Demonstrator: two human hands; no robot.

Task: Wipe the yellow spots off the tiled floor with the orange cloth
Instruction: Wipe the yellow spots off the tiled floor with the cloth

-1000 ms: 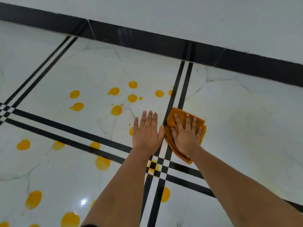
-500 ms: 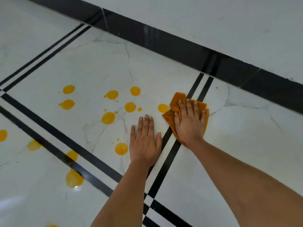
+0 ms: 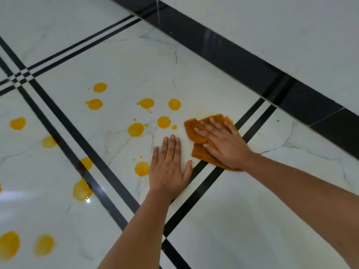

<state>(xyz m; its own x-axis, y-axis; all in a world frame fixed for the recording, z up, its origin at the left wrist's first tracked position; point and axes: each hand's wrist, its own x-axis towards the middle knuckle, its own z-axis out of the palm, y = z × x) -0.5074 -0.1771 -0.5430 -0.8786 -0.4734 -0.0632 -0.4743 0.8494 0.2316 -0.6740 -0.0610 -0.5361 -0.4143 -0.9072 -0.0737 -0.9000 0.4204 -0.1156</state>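
Note:
My right hand (image 3: 223, 142) lies flat on the folded orange cloth (image 3: 192, 126), pressing it to the white tiled floor (image 3: 252, 200) beside a double black stripe. A faint yellow smear (image 3: 198, 112) shows just beyond the cloth. My left hand (image 3: 169, 169) rests flat on the tile, fingers together, holding nothing. Several yellow spots lie to the left of the cloth, the closest (image 3: 164, 122) a short way from its edge, another (image 3: 141, 168) touching my left hand's side. More spots (image 3: 9, 244) spread toward the lower left.
A black skirting band (image 3: 252, 63) runs along the white wall (image 3: 291, 35) at the top right. Double black stripes (image 3: 93, 158) cross the floor, with one crossing at the far left (image 3: 20, 77). A glare patch (image 3: 87, 199) shines on one wet spot.
My right hand has swept the cloth leftward over a yellow spot, leaving a faint smear. My left hand stays planted on the tile. The view has shifted.

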